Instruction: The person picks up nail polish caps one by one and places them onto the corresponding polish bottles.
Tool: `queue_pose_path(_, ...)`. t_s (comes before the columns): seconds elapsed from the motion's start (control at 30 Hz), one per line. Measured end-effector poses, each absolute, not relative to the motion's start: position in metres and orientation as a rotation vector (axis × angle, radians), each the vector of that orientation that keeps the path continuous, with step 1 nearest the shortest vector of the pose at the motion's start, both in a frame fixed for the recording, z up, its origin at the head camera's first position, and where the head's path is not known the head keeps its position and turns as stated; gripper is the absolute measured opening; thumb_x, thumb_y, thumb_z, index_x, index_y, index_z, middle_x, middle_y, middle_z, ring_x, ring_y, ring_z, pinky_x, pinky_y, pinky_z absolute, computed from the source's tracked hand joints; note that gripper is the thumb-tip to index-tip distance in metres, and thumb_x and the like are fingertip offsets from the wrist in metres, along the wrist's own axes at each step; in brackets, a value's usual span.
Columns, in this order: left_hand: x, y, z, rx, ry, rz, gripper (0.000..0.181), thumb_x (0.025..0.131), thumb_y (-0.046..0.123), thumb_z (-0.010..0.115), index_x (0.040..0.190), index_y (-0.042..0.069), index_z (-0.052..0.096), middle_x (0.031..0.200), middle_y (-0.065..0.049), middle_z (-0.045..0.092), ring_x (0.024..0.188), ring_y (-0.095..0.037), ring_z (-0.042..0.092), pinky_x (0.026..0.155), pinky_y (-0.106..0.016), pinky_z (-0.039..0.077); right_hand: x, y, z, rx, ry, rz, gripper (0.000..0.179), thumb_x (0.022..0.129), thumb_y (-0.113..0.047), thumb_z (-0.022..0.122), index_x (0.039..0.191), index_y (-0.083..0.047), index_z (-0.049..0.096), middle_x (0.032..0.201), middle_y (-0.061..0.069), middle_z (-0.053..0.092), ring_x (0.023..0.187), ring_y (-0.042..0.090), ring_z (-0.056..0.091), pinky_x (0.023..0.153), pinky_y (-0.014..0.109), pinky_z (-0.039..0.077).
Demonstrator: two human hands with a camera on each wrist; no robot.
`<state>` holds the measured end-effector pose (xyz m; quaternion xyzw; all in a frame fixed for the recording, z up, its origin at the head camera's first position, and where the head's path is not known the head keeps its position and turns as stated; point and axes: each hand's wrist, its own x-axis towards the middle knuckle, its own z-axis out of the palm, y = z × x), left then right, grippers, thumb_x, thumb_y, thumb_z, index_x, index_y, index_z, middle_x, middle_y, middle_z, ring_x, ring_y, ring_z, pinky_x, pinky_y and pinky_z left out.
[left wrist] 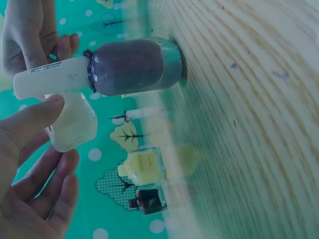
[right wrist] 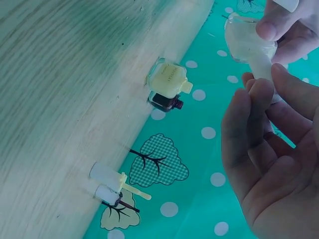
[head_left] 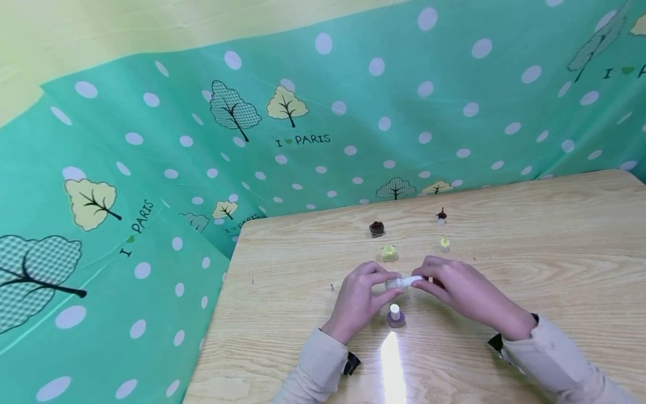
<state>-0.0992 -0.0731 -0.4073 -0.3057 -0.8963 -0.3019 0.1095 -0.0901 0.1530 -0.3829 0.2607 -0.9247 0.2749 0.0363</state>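
Note:
My left hand point(head_left: 359, 297) holds a small square nail polish bottle point(head_left: 395, 283), clear glass with whitish contents, tipped on its side above the table. My right hand point(head_left: 454, 286) pinches the white cap point(right wrist: 261, 67) at the bottle's neck between thumb and fingers. Whether the cap is screwed tight cannot be seen. Just below the hands stands a purple nail polish bottle point(head_left: 396, 318), upright, its white cap on. Past the hands are an uncapped yellow nail polish bottle point(head_left: 389, 253) and an uncapped dark one point(head_left: 376, 229).
To the right of the uncapped bottles, a yellow brush cap point(head_left: 444, 244) and a dark brush cap point(head_left: 441, 217) stand on their caps, brushes upward. A green dotted cloth point(head_left: 323, 112) hangs behind and left of the wooden table point(head_left: 282, 325). Small specks lie on the wood.

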Motion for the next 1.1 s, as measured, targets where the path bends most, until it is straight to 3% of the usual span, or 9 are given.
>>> queue_pose_path(0.27,-0.096,-0.073,-0.408,-0.885,-2.598,-0.913,0.028,0.081,0.028,0.082,0.105,0.014,0.077,0.095,0.004,0.07,0.085,-0.007,0.063,0.074,-0.011,0.048,-0.09,0.15,-0.386,0.762,-2.875,0.9,0.019,0.1,-0.031,0.059,0.093,-0.02,0.073,0.079,-0.015,0.06,0.066,-0.003,0.049,0.059,0.023,0.046)
queue_pose_path(0.47,-0.096,-0.072,-0.407,-0.896,-2.548,-0.947,0.026,0.08,0.025,0.083,0.103,0.012,0.078,0.094,0.003,0.07,0.082,-0.008,0.062,0.071,-0.011,0.047,-0.09,0.147,-0.386,0.666,-2.962,0.964,0.041,0.106,-0.038,0.045,0.073,-0.019,0.061,0.066,-0.009,0.052,0.055,0.004,0.04,0.056,0.023,0.038)
queue_pose_path(0.63,-0.095,-0.07,-0.407,-0.901,-2.535,-0.974,0.026,0.08,0.024,0.083,0.103,0.012,0.078,0.093,0.003,0.07,0.081,-0.008,0.062,0.07,-0.015,0.05,-0.091,0.147,-0.387,0.618,-3.014,1.012,0.05,0.107,-0.043,0.039,0.07,-0.017,0.061,0.061,-0.006,0.052,0.052,0.006,0.039,0.056,0.024,0.038)
queue_pose_path(0.73,-0.095,-0.071,-0.407,-0.89,-2.553,-0.963,0.027,0.08,0.025,0.083,0.103,0.013,0.078,0.094,0.003,0.07,0.083,-0.008,0.063,0.072,-0.013,0.05,-0.091,0.148,-0.387,0.636,-3.002,1.04,0.047,0.107,-0.041,0.04,0.074,-0.018,0.064,0.066,-0.007,0.055,0.056,0.004,0.042,0.057,0.024,0.04)
queue_pose_path(0.93,-0.096,-0.073,-0.408,-0.869,-2.575,-0.896,0.027,0.081,0.028,0.082,0.105,0.016,0.077,0.096,0.006,0.07,0.085,-0.005,0.063,0.075,-0.009,0.047,-0.089,0.152,-0.384,0.718,-2.87,1.066,0.023,0.101,-0.035,0.056,0.102,-0.017,0.07,0.083,-0.011,0.064,0.068,-0.002,0.052,0.061,0.021,0.048)
queue_pose_path(1.1,-0.098,-0.075,-0.409,-0.851,-2.57,-0.908,0.026,0.081,0.027,0.082,0.105,0.017,0.078,0.095,0.006,0.07,0.084,-0.006,0.063,0.074,-0.012,0.049,-0.088,0.157,-0.382,0.813,-2.77,1.023,0.022,0.092,-0.025,0.071,0.113,-0.018,0.069,0.096,-0.013,0.066,0.074,-0.005,0.054,0.06,0.02,0.05)
